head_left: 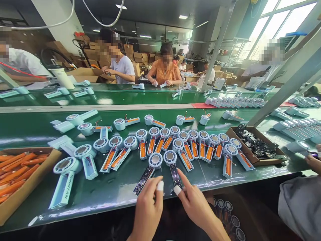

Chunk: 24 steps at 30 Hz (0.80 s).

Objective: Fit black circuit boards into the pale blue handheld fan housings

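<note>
Two light-blue handheld fans with dark circuit boards in their handles lie at the bench's front edge. My right hand [192,195] has its thumb and index finger on either side of the handle of the right fan [170,156]. Beside the lower end of the left fan [155,160] is my left hand [149,201], its fingers bent and its thumb wearing a white cover; whether it grips anything is hidden. Beyond them, several open fans [142,134] show orange batteries and thin wires in their handles.
A box of orange batteries [50,167] stands at the left, a box of black boards [265,164] at the right. A slanted metal post [265,103] crosses the right side. People work across the green bench [112,184]; another person's hand [313,163] shows far right.
</note>
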Each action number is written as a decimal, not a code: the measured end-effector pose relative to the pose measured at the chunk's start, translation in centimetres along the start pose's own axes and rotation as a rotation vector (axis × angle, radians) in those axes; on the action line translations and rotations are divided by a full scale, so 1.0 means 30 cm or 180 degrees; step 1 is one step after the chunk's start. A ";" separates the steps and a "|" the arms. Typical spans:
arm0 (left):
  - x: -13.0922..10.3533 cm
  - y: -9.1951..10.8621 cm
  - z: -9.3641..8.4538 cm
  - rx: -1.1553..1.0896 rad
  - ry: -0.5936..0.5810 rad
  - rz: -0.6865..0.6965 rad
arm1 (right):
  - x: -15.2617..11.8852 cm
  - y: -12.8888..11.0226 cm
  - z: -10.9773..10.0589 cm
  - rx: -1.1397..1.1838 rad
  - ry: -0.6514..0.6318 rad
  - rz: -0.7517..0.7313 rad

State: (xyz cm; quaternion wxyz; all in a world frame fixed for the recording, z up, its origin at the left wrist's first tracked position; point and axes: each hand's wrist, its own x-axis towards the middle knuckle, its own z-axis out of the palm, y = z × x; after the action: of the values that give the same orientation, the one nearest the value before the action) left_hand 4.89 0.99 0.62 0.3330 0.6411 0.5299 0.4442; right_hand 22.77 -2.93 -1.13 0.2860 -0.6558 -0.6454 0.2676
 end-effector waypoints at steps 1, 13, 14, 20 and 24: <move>-0.004 -0.028 -0.025 0.0376 0.0414 0.0477 | 0.008 0.007 -0.012 -0.0522 0.0050 -0.0088; -0.028 -0.254 -0.048 0.1264 0.0843 0.1352 | 0.012 0.084 0.032 -0.1217 0.1052 -0.1335; -0.030 -0.254 -0.047 0.1223 0.0835 0.1332 | 0.014 0.087 0.035 -0.1227 0.1078 -0.1383; -0.034 -0.254 -0.051 0.1236 0.0877 0.1232 | 0.022 0.088 0.032 -0.1282 0.1078 -0.1405; -0.030 -0.245 -0.059 0.1264 0.0837 0.1363 | 0.024 0.086 0.027 -0.1255 0.1031 -0.1457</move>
State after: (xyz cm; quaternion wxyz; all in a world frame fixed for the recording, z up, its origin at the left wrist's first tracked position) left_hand 0.40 1.63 -5.49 0.0290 0.7276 0.4978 0.4712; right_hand 23.99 -2.18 -3.52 0.3052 -0.5706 -0.7613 -0.0409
